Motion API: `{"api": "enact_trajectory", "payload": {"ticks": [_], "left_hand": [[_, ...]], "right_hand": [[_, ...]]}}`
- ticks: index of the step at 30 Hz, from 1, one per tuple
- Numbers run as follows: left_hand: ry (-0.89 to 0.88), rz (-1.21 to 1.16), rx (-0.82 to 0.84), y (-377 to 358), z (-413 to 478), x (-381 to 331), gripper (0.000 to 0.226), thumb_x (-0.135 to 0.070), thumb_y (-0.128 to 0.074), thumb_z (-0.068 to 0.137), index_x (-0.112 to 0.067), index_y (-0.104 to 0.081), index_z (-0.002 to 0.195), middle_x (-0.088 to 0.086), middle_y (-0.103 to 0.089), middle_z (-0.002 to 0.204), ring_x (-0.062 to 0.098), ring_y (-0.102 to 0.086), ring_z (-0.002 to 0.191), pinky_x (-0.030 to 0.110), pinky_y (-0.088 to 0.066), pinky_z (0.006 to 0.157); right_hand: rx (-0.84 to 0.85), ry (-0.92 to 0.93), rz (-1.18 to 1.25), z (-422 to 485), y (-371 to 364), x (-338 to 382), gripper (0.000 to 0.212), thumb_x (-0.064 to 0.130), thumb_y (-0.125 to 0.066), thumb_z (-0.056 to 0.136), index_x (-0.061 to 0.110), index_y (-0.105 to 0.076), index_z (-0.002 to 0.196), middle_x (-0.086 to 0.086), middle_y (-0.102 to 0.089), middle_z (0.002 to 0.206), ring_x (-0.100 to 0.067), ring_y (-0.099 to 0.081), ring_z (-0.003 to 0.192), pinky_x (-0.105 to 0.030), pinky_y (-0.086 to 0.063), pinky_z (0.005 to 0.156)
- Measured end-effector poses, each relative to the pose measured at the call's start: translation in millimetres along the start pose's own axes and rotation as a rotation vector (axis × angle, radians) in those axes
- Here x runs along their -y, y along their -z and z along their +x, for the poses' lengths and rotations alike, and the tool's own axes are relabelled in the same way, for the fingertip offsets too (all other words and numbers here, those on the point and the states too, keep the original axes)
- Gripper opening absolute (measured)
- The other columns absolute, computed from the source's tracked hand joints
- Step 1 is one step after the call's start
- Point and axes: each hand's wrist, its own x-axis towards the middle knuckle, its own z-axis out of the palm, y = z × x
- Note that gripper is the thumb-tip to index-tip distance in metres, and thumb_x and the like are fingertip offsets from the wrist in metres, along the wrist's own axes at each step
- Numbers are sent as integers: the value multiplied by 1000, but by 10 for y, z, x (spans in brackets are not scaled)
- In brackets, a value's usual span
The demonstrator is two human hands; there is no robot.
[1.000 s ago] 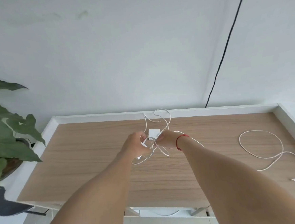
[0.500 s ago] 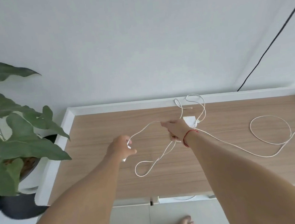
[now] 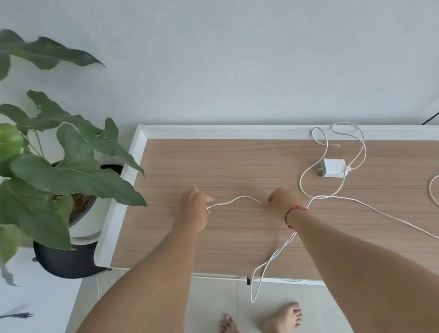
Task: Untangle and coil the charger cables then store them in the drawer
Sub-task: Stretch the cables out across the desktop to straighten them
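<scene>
My left hand (image 3: 195, 210) and my right hand (image 3: 281, 201) each pinch a long white cable (image 3: 233, 200), which spans between them over the wooden desk top (image 3: 226, 165). Behind my right wrist the cable drops in a loop (image 3: 256, 284) past the desk's front edge and also trails off to the right. A white charger block (image 3: 332, 167) lies flat at the back right of the desk, with its own thin white cable (image 3: 353, 140) curling around it. No drawer is clearly visible.
A large potted plant (image 3: 50, 166) stands left of the desk, its leaves reaching over the desk's left rim. Another white cable loop (image 3: 436, 196) lies at the right edge. A black wire (image 3: 437, 113) runs down the wall. Bare feet (image 3: 265, 325) stand on the tiled floor.
My hands have pulled apart and moved left, drawing the cable out straight between them. The charger block now lies alone on the desk, and the slack loop has slid over the front edge.
</scene>
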Motion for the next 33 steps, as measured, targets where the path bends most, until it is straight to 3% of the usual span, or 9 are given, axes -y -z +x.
{"api": "enact_trajectory", "payload": {"ticks": [2, 5, 8, 12, 16, 21, 27, 30, 33], "left_hand": [[54, -15, -36, 33, -36, 108, 30, -4, -64, 88, -16, -68, 115, 10, -54, 119, 29, -55, 112, 36, -44, 94], [146, 84, -37, 120, -128, 262, 22, 1, -60, 87, -11, -72, 100, 8, -65, 103, 29, -60, 102, 34, -48, 83], [217, 160, -22, 212, -235, 428, 32, 12, -51, 80, -7, -72, 94, 9, -68, 92, 28, -65, 95, 32, -47, 72], [248, 98, -44, 193, -240, 673, 36, 17, -45, 79, 7, -67, 106, 25, -61, 114, 33, -62, 109, 41, -51, 87], [234, 78, -77, 126, -331, 793, 37, 13, -49, 83, -4, -71, 106, 14, -64, 112, 30, -61, 103, 35, -53, 82], [289, 79, -54, 136, -352, 861, 32, 14, -50, 82, -2, -68, 102, 15, -64, 106, 32, -61, 98, 40, -54, 82], [302, 151, -107, 208, -397, 774, 28, 17, -51, 75, -3, -69, 82, 16, -66, 97, 24, -46, 76, 31, -42, 65], [228, 172, -176, 210, -415, 564, 33, 19, -52, 75, -2, -70, 94, 19, -61, 111, 31, -56, 102, 38, -46, 84], [90, -13, -76, 88, -406, 372, 40, 10, -57, 84, -16, -69, 113, 6, -53, 122, 27, -54, 113, 35, -46, 92]], "right_hand": [[15, 5, -16, -19, -48, 100, 15, 28, -56, 79, 18, -59, 69, -5, -62, 80, -26, -58, 73, -26, -43, 63], [30, 21, -15, -39, -142, 254, 23, 30, -57, 79, 15, -69, 91, -7, -69, 94, -28, -66, 88, -29, -48, 70], [47, 74, 0, -63, -269, 474, 22, 25, -55, 79, 13, -69, 92, -7, -69, 96, -28, -66, 90, -32, -52, 75], [83, 131, -13, -112, -432, 638, 21, 23, -54, 80, 13, -69, 91, -6, -69, 95, -27, -66, 90, -32, -52, 76], [106, 143, -40, -123, -484, 634, 21, 22, -55, 79, 11, -70, 88, -8, -70, 90, -27, -67, 86, -27, -49, 68], [127, 163, -59, -145, -508, 653, 16, 22, -56, 79, 11, -68, 81, -7, -65, 82, -25, -61, 73, -25, -42, 60], [189, 219, -60, -174, -501, 608, 26, 17, -52, 85, 6, -70, 101, -12, -70, 100, -29, -67, 92, -30, -54, 77], [230, 272, -78, -217, -525, 579, 29, 13, -47, 88, 2, -70, 103, -16, -70, 105, -32, -65, 100, -36, -54, 86], [248, 312, -96, -278, -523, 584, 29, 8, -48, 88, -3, -68, 107, -19, -68, 110, -33, -63, 105, -38, -52, 89]]}}
